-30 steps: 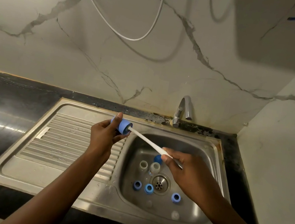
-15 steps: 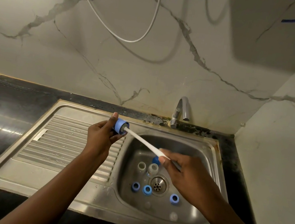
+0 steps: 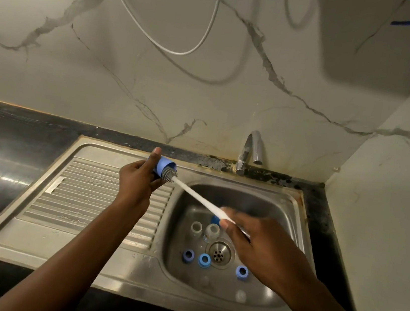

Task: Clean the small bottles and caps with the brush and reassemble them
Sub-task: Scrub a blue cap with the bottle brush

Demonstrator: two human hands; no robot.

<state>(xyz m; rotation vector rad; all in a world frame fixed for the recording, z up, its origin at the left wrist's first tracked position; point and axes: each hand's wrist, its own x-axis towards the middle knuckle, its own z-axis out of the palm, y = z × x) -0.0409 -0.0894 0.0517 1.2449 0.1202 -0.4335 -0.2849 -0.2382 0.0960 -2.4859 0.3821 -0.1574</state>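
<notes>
Stainless steel sink (image 3: pixel 295 197) holds three blue ring caps (image 3: pixel 204 260) at six o'clock; left hand (image 3: pixel 136 185) pinches a blue plastic cap (image 3: pixel 162 166), right hand (image 3: pixel 264 250) grips the white-handled brush (image 3: pixel 200 199) inside it.

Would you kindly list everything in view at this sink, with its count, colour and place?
countertop: one, black, along the wall
sink: one, steel, set in countertop
tap: one, chrome, behind basin
cable: one, white, looped on wall
held cap: one, blue, above the drainboard
brush: one, white handle, grey bristles, head inside held cap
loose caps: three, blue, basin floor near the drain
small bottles: two, clear, upright behind drain
blue piece: one, partly hidden behind brush handle
left hand: one, grips held cap
right hand: one, blurred, grips brush handle
</notes>
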